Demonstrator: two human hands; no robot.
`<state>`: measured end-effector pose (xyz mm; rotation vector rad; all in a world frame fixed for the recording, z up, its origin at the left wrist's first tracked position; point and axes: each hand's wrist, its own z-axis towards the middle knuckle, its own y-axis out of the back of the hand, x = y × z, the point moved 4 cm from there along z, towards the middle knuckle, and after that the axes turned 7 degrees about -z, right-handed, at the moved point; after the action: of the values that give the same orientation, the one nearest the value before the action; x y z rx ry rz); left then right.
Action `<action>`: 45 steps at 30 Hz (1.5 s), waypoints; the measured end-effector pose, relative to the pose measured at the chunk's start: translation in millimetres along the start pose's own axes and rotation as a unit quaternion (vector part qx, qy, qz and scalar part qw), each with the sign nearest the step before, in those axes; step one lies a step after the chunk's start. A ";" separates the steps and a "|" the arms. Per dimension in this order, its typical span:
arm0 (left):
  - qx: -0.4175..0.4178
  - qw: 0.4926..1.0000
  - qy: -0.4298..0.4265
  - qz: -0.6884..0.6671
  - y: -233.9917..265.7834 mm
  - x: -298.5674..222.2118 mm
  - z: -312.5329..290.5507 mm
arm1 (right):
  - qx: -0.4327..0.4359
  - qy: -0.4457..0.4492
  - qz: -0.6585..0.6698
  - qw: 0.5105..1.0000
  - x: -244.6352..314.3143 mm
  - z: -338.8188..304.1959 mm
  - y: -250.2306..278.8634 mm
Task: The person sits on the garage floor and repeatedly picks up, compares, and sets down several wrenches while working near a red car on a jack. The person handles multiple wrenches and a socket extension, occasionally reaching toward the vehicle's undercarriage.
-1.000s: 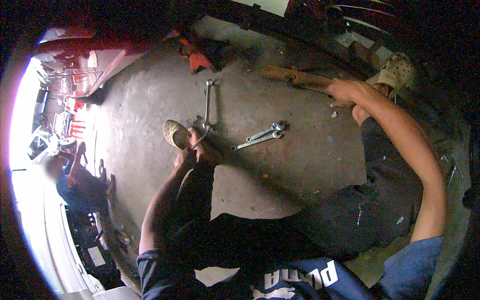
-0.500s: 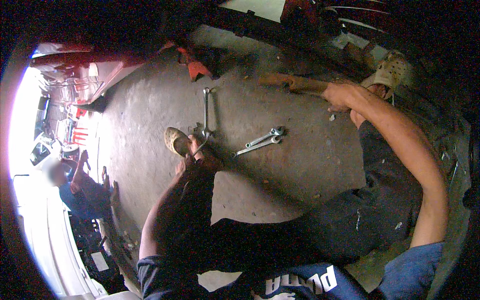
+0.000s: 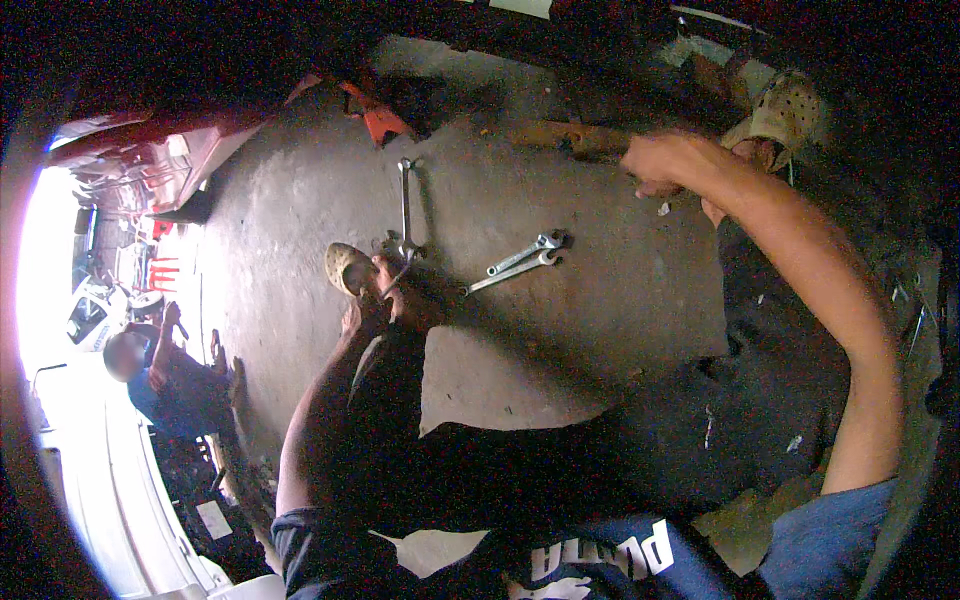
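Left hand (image 3: 368, 318) curled, right hand (image 3: 664, 160) blurred; right elbow (image 3: 872, 365) bent

You had two hands (image 3: 668, 160), two clogs (image 3: 783, 110), three loose wrenches (image 3: 405, 205), one metal tool (image 3: 399, 277), one brown bar (image 3: 560, 135), one orange object (image 3: 383, 125), one co-worker (image 3: 185, 385).

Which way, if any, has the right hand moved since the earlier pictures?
Yes: a little to the left, judged against the small pale scrap on the floor; the right hand looks blurred.

White lettering (image 3: 600, 552) and an emblem (image 3: 555, 590) mark the blue shirt (image 3: 830, 540).
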<state>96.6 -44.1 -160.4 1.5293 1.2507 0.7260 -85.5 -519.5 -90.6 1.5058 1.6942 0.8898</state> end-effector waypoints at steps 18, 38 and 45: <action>-0.040 0.981 -0.126 0.144 -16.5 26.3 27.1 | -0.065 -0.016 -0.049 0.997 -21.6 -36.8 -6.9; 0.070 0.993 0.065 -0.068 10.3 -4.3 24.4 | 0.042 0.181 -0.098 0.978 124.7 -20.2 81.0; 0.090 0.976 0.038 -0.194 -23.1 5.1 43.2 | -0.117 0.114 -0.078 0.983 85.2 111.9 98.8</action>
<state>128.2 -53.4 -196.9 1.3482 1.6497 0.4282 53.5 -420.5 -70.1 1.1342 1.7696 1.1674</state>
